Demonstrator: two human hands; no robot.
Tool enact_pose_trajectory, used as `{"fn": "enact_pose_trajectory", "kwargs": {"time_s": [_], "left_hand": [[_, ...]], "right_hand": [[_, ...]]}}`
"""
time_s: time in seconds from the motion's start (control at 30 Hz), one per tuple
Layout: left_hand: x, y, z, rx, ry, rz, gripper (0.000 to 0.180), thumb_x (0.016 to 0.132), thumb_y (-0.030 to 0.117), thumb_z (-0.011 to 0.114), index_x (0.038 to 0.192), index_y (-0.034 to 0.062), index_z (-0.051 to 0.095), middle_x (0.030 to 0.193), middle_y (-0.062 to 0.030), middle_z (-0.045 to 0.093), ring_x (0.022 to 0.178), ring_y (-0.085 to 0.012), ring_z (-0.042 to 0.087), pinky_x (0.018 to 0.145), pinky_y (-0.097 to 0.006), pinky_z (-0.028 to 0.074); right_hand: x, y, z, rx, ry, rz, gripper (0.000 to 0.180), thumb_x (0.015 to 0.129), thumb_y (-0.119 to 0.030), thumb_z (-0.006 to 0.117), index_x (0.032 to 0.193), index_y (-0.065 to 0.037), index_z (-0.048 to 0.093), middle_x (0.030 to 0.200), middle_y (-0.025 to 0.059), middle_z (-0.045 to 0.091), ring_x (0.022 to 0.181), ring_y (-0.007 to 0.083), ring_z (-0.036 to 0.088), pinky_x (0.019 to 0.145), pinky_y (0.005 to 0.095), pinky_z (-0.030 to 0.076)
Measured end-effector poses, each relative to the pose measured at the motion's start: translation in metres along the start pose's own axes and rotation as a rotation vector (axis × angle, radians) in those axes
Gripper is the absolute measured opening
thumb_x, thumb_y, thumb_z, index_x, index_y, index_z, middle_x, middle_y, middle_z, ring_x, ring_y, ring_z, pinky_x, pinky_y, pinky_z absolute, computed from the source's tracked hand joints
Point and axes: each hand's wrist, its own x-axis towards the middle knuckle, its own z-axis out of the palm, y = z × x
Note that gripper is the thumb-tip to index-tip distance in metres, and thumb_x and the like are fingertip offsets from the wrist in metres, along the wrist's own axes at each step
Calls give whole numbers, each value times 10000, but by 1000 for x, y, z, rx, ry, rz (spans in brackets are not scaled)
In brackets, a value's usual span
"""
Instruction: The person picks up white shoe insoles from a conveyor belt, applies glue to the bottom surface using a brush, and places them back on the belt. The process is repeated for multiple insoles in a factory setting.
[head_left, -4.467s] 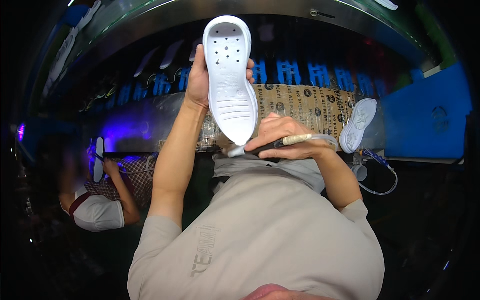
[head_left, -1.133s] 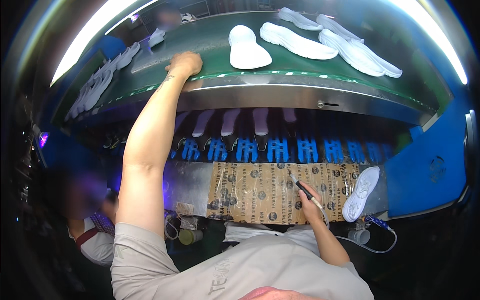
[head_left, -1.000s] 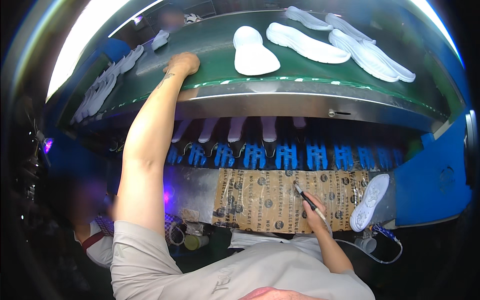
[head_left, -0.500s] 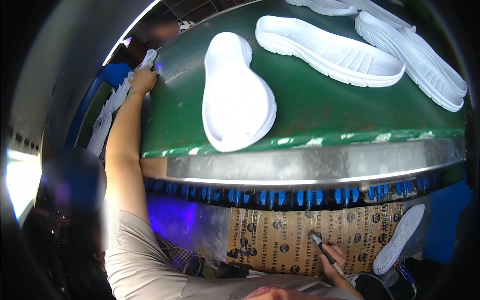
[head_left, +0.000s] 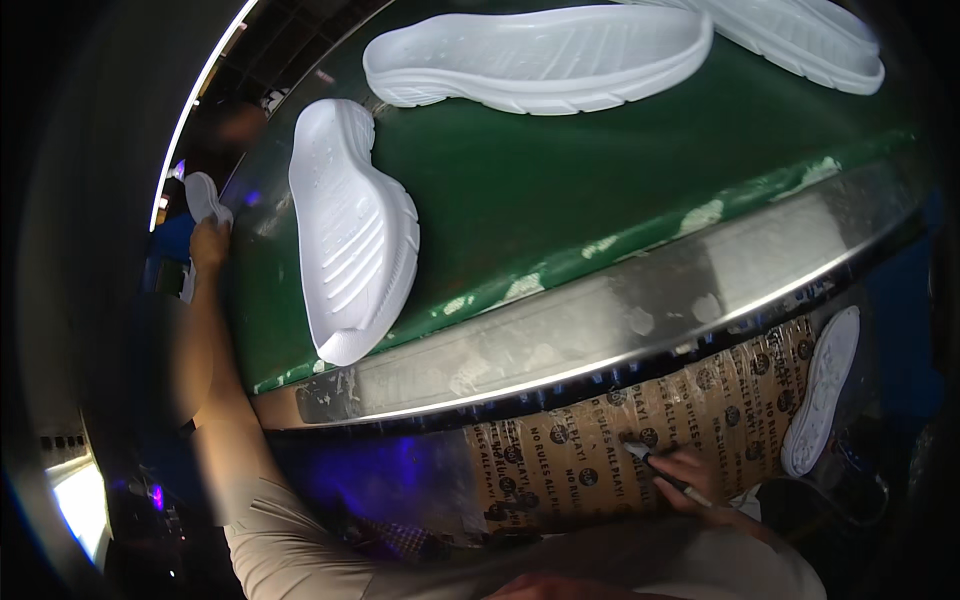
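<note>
Green conveyor belt (head_left: 600, 180) with a steel front edge carried white foam soles; left hand (head_left: 208, 243) was closed on a small white sole (head_left: 202, 196) at far left, best lifted clear of the neighbouring sole (head_left: 350, 230), while right hand (head_left: 690, 478) gripped a pen-like tool (head_left: 668, 474) near right.

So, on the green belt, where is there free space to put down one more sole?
The widest bare patch of green belt lies right of the nearest white sole, below the long sole, down to the metal edge. The top is crowded with soles. At far left, the left hand grips another sole.
</note>
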Motion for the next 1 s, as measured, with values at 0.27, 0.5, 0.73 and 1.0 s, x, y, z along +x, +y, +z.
{"fn": "enact_pose_trajectory", "kwargs": {"time_s": [0.27, 0.5, 0.73, 1.0], "left_hand": [[-84, 34, -51, -220, 58, -276, 786, 865, 625, 696, 1200, -86, 696, 1185, -354, 685, 1156, -449, 663, 1035, -483, 489], [-259, 91, -165, -689, 26, -339, 670, 817, 476, 826, 1129, -95, 666, 1012, -250, 722, 1001, -348, 697, 957, -413, 520], [-432, 96, -162, -2460, 546, -318, 496, 1012, 357, 595, 1374, 19, 557, 1360, -161, 616, 1247, -350, 590, 1082, -534, 451], [-567, 309, -162, -2821, -332, -602, 749, 1018, 522, 241, 1319, -67, 592, 1165, -222, 712, 1040, -332, 700, 865, -454, 604]], "right_hand": [[-3, -5, 9, 6, 112, -46, 384, 858, -50, 784, 1240, -41, 743, 917, 102, 695, 831, 252, 665, 693, 357, 527], [-12, 6, 20, 32, 171, -109, 354, 896, -76, 744, 1250, -67, 734, 936, 106, 686, 812, 250, 661, 717, 347, 527], [-9, 10, 23, 54, 204, -150, 330, 892, -63, 746, 1222, -56, 744, 986, 128, 717, 844, 247, 681, 745, 346, 539], [-5, 6, 25, 331, 252, 165, 233, 926, -82, 724, 1154, -50, 762, 955, -8, 719, 781, 76, 597, 712, 241, 494]]}}
